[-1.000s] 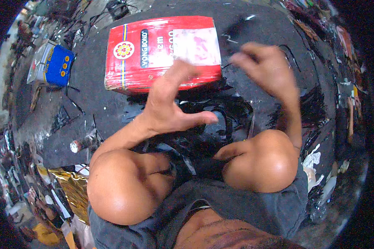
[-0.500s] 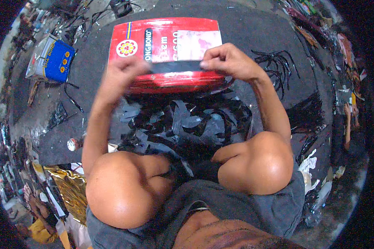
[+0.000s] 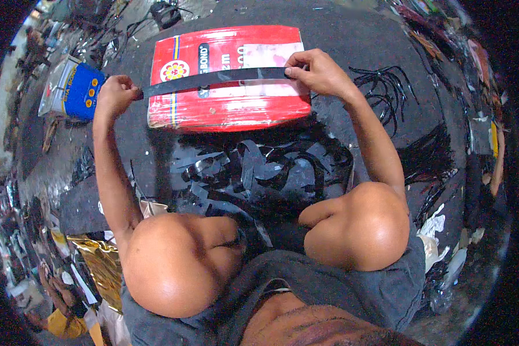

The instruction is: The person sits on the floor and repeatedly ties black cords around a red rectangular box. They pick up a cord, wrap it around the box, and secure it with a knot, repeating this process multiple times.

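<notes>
Grey-black mat (image 3: 346,40), clutter (image 3: 95,259) round (strip (image 3: 230,77) over red box (image 3: 236,112)).

Strip (image 3: 213,79): both ends hidden, tucked into the fingers of the left hand (image 3: 120,95) and right hand (image 3: 317,72); length inside unknown. It masks some print on the red box (image 3: 230,112); can't tell if they touch. Box's near side falls into shadow. Blue tin (image 3: 82,92), toward the dark mat's (image 3: 343,49) left edge: lower right partly behind left hand. Scrap pile (image 3: 259,167): near end lost in the dark between the knees (image 3: 363,230). Gold foil (image 3: 101,262): right part covered. Cords (image 3: 386,95) near mat's right edge: too tangled to count. Clutter (image 3: 481,124) past that edge: smeared, unidentifiable. Shirt (image 3: 213,314): cut by view's bottom edge.
</notes>
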Demonstrator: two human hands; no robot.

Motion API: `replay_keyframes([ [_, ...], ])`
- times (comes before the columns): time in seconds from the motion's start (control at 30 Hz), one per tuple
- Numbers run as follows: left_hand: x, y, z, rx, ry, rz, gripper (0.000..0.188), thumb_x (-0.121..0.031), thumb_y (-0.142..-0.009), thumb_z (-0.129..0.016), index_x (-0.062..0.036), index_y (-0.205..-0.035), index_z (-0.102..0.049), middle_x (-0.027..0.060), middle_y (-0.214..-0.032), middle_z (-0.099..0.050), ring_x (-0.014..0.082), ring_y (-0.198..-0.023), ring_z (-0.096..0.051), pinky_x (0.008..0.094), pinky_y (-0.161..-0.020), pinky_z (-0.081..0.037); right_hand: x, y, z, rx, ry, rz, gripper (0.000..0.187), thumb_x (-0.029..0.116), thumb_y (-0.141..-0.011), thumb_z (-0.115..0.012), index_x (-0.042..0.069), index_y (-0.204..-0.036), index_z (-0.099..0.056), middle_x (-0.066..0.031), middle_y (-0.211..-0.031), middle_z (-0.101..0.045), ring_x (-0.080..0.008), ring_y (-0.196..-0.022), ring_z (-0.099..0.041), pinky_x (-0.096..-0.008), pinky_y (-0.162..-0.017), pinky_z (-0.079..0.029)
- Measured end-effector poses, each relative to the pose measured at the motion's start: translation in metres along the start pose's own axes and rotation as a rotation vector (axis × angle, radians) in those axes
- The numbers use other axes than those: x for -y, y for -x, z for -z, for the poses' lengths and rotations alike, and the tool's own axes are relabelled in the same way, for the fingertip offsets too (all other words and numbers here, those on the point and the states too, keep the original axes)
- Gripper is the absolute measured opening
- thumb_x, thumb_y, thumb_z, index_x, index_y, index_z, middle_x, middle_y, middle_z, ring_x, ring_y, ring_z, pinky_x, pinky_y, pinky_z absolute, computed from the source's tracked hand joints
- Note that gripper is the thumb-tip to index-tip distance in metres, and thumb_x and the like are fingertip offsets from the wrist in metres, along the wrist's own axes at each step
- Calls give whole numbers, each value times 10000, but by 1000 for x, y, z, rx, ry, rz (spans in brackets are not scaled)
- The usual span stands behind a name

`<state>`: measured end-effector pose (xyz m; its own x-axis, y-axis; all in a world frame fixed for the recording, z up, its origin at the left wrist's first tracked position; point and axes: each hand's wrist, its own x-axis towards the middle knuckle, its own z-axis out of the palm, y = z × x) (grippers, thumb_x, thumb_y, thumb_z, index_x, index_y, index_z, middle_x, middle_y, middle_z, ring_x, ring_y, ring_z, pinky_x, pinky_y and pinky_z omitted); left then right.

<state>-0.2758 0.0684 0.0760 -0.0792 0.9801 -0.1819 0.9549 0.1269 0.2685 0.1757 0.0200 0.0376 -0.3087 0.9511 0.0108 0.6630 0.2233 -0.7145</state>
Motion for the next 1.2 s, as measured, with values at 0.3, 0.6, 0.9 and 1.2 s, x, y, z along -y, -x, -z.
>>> replay_keyframes([
  [0.3, -153, 62, -116, -440, 332, -907, 402, -134, -798, -693, -65, -1191, -636, 168, -1195, -632, 370, -1071, -619, 441, -922, -518, 12, 0, -21, -258, 360, 56, 292, 294, -834, -701, 140, -1082, -704, -131, -1005, -738, -337, -913, -704, -472, -812, -557],
  [0.6, -163, 119, -159, -315, 272, -1021, 472, -252, -811, -731, -57, -1224, -608, 183, -1242, -596, 365, -1085, -613, 451, -918, -527, 12, 17, -22, -402, 409, 185, 258, 266, -837, -711, 95, -1027, -677, -118, -1008, -656, -349, -868, -684, -458, -764, -559],
  [0.9, -145, 146, -153, -329, 187, -1059, 493, -231, -789, -743, -60, -1228, -598, 167, -1245, -584, 351, -1103, -592, 469, -927, -515, 14, 16, -20, -366, 368, 191, 239, 270, -858, -697, 79, -1003, -684, -125, -994, -646, -351, -865, -677, -458, -767, -559],
  [1.2, -132, 190, 38, -958, 311, -1025, 317, -65, -748, -728, -18, -1057, -675, 135, -1004, -696, 274, -855, -686, 379, -748, -559, 128, 127, 86, -1216, 150, 733, 220, 39, -871, -620, 21, -1088, -652, -52, -956, -645, -142, -782, -598, -250, -700, -496],
])
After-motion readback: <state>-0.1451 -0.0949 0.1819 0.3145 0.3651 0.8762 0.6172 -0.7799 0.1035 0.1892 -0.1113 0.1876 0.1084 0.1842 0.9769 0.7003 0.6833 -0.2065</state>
